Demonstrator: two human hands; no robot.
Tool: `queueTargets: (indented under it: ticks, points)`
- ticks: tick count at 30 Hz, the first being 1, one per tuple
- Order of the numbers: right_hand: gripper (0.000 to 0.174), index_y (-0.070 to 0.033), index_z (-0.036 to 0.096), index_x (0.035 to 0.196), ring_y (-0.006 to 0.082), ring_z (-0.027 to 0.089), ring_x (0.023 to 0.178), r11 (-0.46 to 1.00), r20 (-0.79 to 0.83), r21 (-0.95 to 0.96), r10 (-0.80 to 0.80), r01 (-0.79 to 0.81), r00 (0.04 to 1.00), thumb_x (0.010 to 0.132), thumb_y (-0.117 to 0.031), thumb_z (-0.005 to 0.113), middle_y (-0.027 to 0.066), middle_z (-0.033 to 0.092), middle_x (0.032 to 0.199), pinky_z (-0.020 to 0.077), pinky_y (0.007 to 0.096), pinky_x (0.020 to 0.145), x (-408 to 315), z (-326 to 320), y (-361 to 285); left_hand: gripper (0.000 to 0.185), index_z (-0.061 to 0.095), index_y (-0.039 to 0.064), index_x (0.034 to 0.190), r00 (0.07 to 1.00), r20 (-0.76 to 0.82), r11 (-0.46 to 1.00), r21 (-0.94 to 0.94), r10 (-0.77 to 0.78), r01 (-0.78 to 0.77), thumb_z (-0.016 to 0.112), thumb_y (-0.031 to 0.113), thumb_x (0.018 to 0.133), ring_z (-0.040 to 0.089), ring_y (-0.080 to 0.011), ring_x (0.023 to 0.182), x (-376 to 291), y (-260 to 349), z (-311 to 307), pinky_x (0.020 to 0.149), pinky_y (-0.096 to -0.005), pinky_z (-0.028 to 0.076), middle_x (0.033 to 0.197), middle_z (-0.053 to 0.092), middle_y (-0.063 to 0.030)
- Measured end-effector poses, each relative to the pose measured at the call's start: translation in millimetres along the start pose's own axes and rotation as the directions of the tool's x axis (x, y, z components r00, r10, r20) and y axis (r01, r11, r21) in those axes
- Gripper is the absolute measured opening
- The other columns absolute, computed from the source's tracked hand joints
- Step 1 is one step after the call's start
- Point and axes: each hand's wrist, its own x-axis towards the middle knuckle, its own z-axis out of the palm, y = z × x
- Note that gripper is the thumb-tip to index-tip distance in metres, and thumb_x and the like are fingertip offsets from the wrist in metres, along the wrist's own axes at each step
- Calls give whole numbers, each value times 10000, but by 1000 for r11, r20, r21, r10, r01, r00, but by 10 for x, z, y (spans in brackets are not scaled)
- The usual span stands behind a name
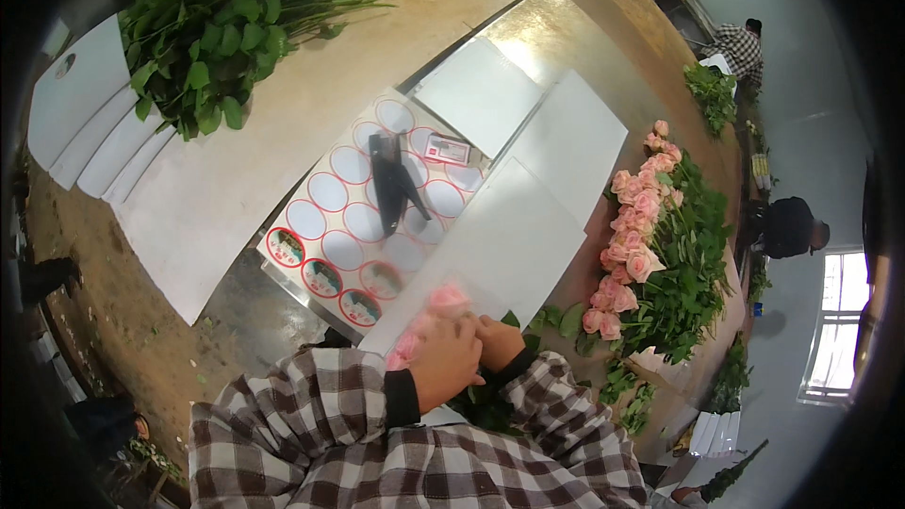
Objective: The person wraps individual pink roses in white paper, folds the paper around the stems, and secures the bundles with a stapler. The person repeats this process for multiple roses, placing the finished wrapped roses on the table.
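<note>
Pink roses (450, 299) lie in front of me along the edge of a white sheet (495, 247), their blooms partly covered by my hand. My left hand (447, 360) is curled over the roses just below the top bloom. Touching it, my right hand (500, 343) has bent fingers beside the same roses; whatever is between them is hidden. Dark green leaves (488, 403) hang under my wrists. Beside the sheet is a set of round red-rimmed labels (329, 191), with a black stapler (390, 187) and a small staple box (447, 149) on top.
More pink roses (643, 205) with leafy stems lie on the right of the table. A heap of green stems (219, 35) rests at the far left by stacked white sheets (92, 127). Another white board (477, 95) lies ahead. Other people (788, 226) stand along the right wall.
</note>
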Motion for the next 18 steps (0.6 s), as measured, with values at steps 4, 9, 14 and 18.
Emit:
queueTargets:
  ticks: [4,9,14,18]
  points:
    - [255,-139,503,1047,322,588,713,999,66,-39,-19,22,998,793,-135,505,118,549,818,476,400,565,38,-118,3,606,542,-70,985,992,113,983,-168,-56,75,647,458,708,515,-330,967,93,-114,-28,786,-379,443,1190,425,-287]
    - [174,-47,570,949,300,584,717,998,-488,-49,-49,29,871,797,-110,513,117,592,843,472,370,632,202,-1235,1042,477,538,-23,873,999,38,981,-194,4,4,637,426,744,538,-303,848,131,-186,-68,692,-369,466,1204,429,-248]
    - [287,-66,574,1063,342,573,862,769,-792,91,441,-632,422,804,14,477,172,610,962,462,404,725,234,-2371,2892,401,516,8,833,999,35,985,-173,1,6,639,382,757,536,-285,813,181,-177,-83,638,-348,467,1143,472,-206]
    - [477,-120,487,1226,352,527,920,725,-687,5,503,-688,525,778,39,529,169,552,1032,448,415,766,259,-2355,3363,365,513,9,852,998,63,979,-203,-16,28,637,343,771,535,-297,820,227,-193,-98,648,-349,464,988,514,-153]
